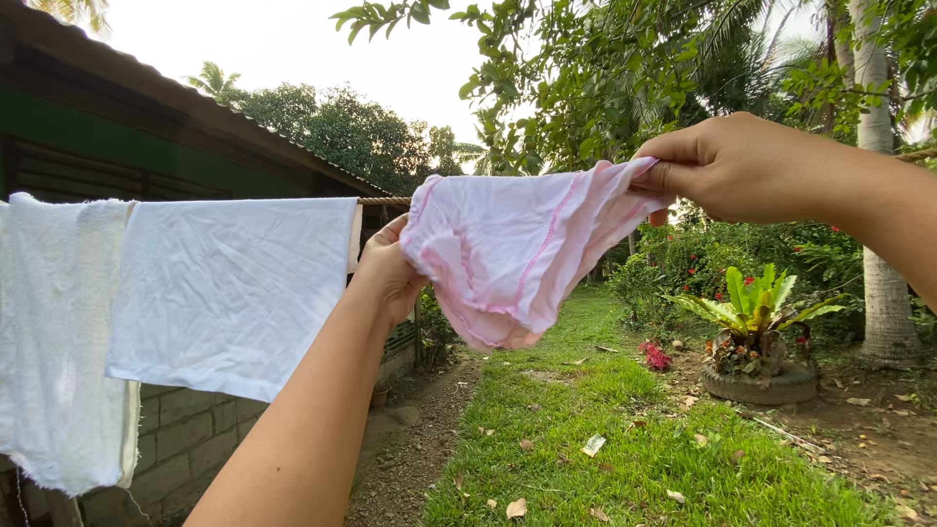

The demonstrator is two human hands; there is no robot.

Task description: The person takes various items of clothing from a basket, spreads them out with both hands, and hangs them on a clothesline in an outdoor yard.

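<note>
Garment (pixel 508 256), pink and white, is being held stretched between both hands at line height, well above the grass (pixel 625 439). One end is being pinched by the left hand (pixel 388 268), fingers closed on the cloth edge, thumb hidden behind the fabric. The other end is being gripped by the right hand (pixel 727 168), fingers curled shut over a bunched corner. The cloth is being kept taut and spread between the two grips, so it is hanging open rather than folded; the lower middle is sagging in a loose fold.

The line (pixel 383 200) is being seen just behind the left hand, running left toward two white cloths. The nearer white cloth (pixel 229 288) is being draped over it flat, just beside the left hand; the far cloth (pixel 54 337) is hanging longer, with a frayed hem, overlapping the first at its edge. Whether the garment is touching the line cannot be told; its left end is level with it.

A block wall (pixel 185 439) and roof are being seen behind the cloths. A planter (pixel 756 376) with a leafy plant is standing on the dirt to the right, well apart from the hands.
</note>
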